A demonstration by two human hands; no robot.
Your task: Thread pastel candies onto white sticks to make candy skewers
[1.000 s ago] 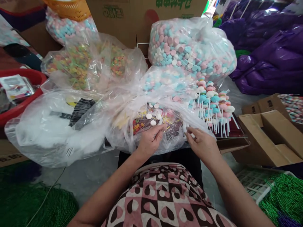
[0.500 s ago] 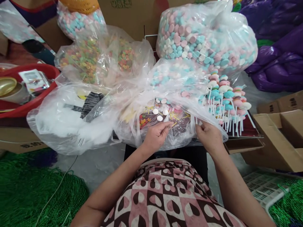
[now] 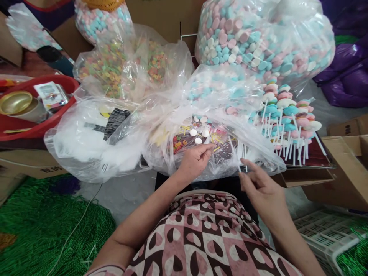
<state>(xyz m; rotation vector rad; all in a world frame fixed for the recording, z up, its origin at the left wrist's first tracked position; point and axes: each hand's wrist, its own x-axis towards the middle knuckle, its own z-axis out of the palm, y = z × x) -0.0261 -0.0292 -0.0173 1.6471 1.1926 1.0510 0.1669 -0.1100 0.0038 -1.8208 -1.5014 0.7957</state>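
My left hand (image 3: pixel 196 161) is closed in a pinch over the dark work surface; whatever lies between its fingertips is too small to make out. Just beyond it are white marshmallows (image 3: pixel 198 141), small ring-shaped candies (image 3: pixel 179 145) and thin yellow strips (image 3: pixel 216 148). My right hand (image 3: pixel 263 189) has its thumb and forefinger apart, slightly blurred, beside the lower ends of a bundle of white sticks (image 3: pixel 242 150). Clear plastic sheeting (image 3: pixel 267 159) spreads around these things. Marshmallow skewers (image 3: pixel 284 111) in pink, blue and white lie in a pile to the right, sticks facing me.
Large bags of marshmallows (image 3: pixel 258 42) and ring candies (image 3: pixel 115 69) stand at the back. A red basin (image 3: pixel 67 82) holds bowls and packets at left. Open cardboard boxes (image 3: pixel 342 165) and a white crate (image 3: pixel 324 234) are at right; green cord (image 3: pixel 57 226) lies lower left.
My right hand has drawn back toward me from the white sticks, and its fingers have spread. The left hand keeps its pinch in nearly the same place. The view has shifted slightly.
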